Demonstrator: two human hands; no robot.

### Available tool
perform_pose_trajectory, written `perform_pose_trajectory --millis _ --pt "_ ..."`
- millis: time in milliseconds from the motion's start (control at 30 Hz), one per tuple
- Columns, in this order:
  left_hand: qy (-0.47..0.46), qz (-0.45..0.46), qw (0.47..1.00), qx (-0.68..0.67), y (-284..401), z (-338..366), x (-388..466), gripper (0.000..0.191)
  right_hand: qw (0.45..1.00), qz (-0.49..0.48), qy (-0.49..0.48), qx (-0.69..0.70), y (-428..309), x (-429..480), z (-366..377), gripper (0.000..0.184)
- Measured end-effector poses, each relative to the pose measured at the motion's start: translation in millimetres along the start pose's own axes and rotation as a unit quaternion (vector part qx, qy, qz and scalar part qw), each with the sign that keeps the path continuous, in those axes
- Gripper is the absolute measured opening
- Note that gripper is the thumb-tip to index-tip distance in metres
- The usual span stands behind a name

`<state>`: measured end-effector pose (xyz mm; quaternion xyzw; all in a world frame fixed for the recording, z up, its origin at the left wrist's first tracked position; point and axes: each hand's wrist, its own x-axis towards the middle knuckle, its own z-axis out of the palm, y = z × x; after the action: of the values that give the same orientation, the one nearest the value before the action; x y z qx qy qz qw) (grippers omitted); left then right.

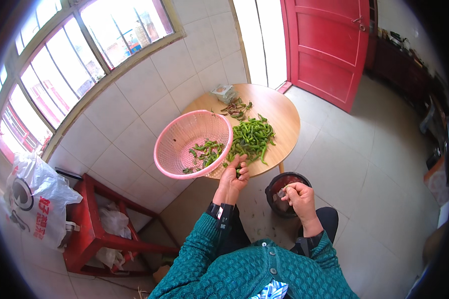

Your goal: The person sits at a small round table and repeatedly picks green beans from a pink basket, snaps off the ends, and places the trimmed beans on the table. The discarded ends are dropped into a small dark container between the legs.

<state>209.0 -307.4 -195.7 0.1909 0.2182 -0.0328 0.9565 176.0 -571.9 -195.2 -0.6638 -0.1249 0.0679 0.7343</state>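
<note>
My left hand (235,175) is at the near edge of the round wooden table (286,134), its fingers curled around a green pepper (238,172). Beside it lies a heap of green chili peppers (252,133). The pink plastic colander (192,144), with some green peppers inside, stands to the left on the table. My right hand (299,196) is over the dark bucket (289,194), thumb and fingertips pinched together on a tiny greenish piece, perhaps a pepper stem. Darker, reddish peppers (236,108) lie behind the heap, near a clear plastic container (224,93).
A red wooden stool (93,239) with plastic bags stands at the left, below the barred window. A white plastic bag (41,202) hangs or rests beside it. The red door (327,48) stands ajar beyond the table. Small green bits lie on the tiled floor.
</note>
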Motion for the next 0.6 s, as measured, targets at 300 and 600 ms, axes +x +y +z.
perform_pose_trajectory --millis 300,600 --pt "-0.069 -0.019 0.996 0.061 -12 4 -23 0.043 0.973 -0.068 0.029 -0.22 20 6 -18 0.02" --pt "-0.098 -0.078 0.987 0.103 -26 -17 -52 0.04 0.974 0.04 0.013 0.224 18 10 -39 0.08"
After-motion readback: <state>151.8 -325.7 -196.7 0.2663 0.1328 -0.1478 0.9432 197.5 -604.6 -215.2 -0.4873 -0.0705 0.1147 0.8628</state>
